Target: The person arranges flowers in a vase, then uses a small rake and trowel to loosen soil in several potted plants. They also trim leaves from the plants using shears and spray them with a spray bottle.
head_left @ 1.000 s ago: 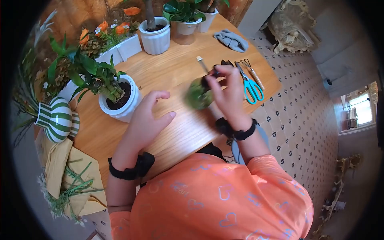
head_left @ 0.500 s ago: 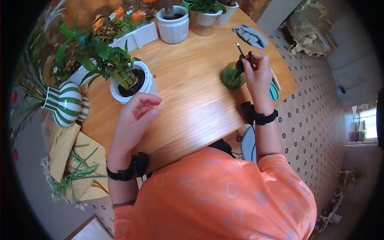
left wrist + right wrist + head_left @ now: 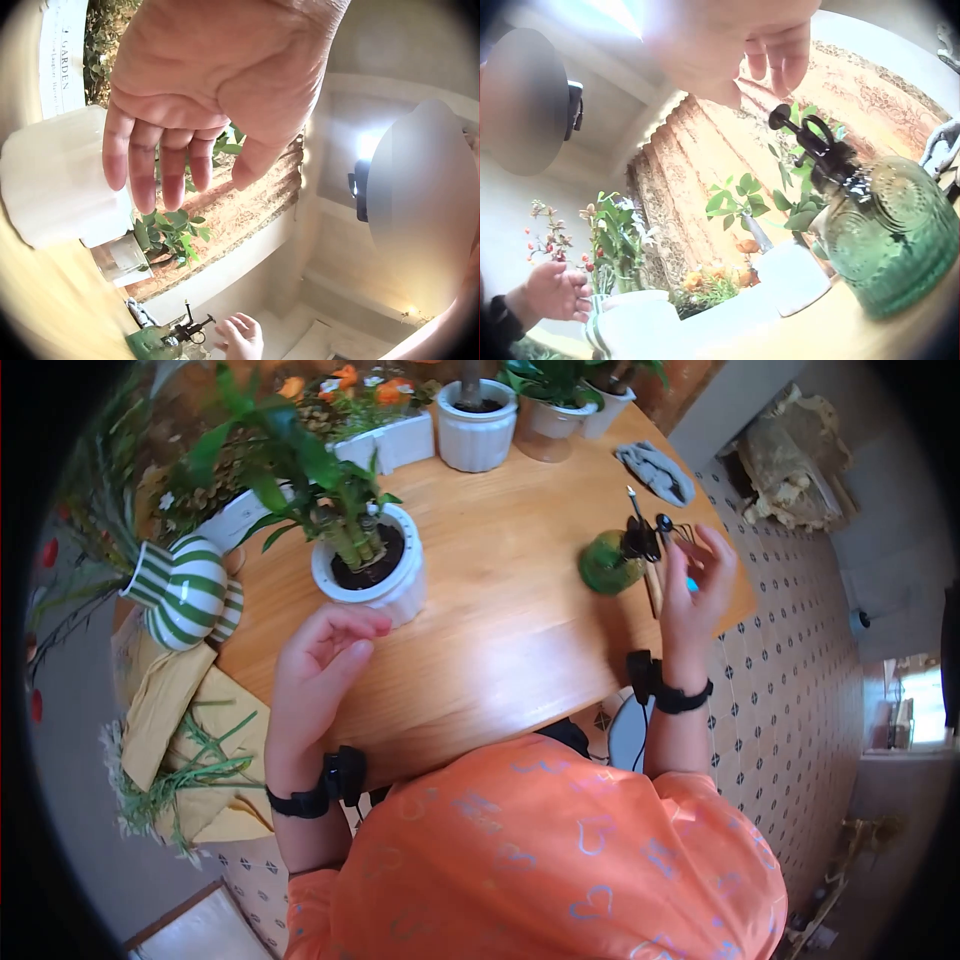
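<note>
A green glass spray bottle (image 3: 607,563) with a black pump head (image 3: 817,146) stands upright on the right part of the wooden table. Just to its right, my right hand (image 3: 697,590) has its fingers loosely bent around nothing. In the right wrist view those fingers (image 3: 784,64) are above the pump knob, apart from it. My left hand (image 3: 320,665) hovers palm inward, fingers relaxed, by the front of a white ribbed pot (image 3: 405,595) that holds a green-stalked plant (image 3: 350,530) in dark soil. Nothing is in the left hand (image 3: 202,90).
More potted plants, including one in a white pot (image 3: 477,430), line the back beside a white flower box (image 3: 400,440). A grey cloth (image 3: 655,472) lies at the far right. To the left are a green-striped vase (image 3: 188,595) and cut stems (image 3: 200,775) on yellowish cloth.
My right hand carried the spray bottle rightward across the table and let go of it, its fingers drawing back. The left hand's fingers relaxed inward. The head view has shifted.
</note>
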Demonstrator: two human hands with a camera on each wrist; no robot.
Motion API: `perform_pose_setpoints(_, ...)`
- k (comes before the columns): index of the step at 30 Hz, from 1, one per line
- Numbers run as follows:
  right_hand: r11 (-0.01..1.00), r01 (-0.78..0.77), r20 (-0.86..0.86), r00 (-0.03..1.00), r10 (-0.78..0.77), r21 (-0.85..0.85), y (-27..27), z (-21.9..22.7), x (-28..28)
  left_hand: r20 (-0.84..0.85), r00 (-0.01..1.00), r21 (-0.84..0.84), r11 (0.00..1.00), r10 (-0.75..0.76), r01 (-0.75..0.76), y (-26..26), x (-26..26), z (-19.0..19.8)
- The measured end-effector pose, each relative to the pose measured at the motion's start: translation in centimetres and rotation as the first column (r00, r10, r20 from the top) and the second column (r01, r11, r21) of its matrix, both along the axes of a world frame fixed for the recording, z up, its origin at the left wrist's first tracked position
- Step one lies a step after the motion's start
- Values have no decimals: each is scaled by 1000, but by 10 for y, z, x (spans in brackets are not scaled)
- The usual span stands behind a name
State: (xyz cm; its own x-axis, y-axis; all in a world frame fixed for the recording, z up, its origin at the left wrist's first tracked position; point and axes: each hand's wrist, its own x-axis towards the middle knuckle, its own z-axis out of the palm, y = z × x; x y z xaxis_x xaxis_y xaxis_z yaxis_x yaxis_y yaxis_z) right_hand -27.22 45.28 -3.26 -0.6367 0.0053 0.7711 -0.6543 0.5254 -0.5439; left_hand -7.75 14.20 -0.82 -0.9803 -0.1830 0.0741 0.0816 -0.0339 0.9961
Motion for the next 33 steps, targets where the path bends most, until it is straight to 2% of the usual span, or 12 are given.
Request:
perform_pose_setpoints(3,965,-171,58,981,185,-198,-17,4,17,148,989,-195,981,25,5,-37,9,-22)
perform_pose_setpoints(5,923,-368,211,899,384,-113,-40,11,34,-303,948,138,980,-95,142,-60,5,-47)
perform_pose_setpoints(6,872,-473,278,827,488,-122,-55,11,40,-303,950,130,983,-81,126,-58,3,-50)
perform_pose_setpoints(7,807,-585,328,748,577,-86,-75,19,47,-167,947,73,961,274,-265,-38,-8,-39)
perform_pose_setpoints(8,765,-644,375,705,602,-18,-92,26,51,-61,795,-30,795,603,-605,-27,-13,-33)
perform_pose_setpoints(11,688,-722,461,585,667,-78,-135,12,31,4,889,-110,884,458,-455,-34,-13,-48)
perform_pose_setpoints(16,546,-765,848,2,530,-340,-177,25,4,46,963,-39,964,264,-263,-30,-7,-47)
perform_pose_setpoints(17,549,-764,845,10,534,-339,-180,27,1,5,982,5,982,190,-190,-30,-7,-46)
perform_pose_setpoints(19,503,-751,865,-177,470,-427,-182,30,-4,-46,994,41,995,95,-93,-28,-4,-45)
perform_pose_setpoints(27,572,-679,846,-140,514,-460,-148,66,19,66,998,125,992,-5,-3,-4,7,4)
perform_pose_setpoints(31,601,-669,689,180,702,-437,-106,131,27,-233,972,66,996,-41,58,16,-21,49)
perform_pose_setpoints(33,715,-581,657,369,658,-389,-75,158,15,-293,952,-16,996,-85,84,31,-43,71)
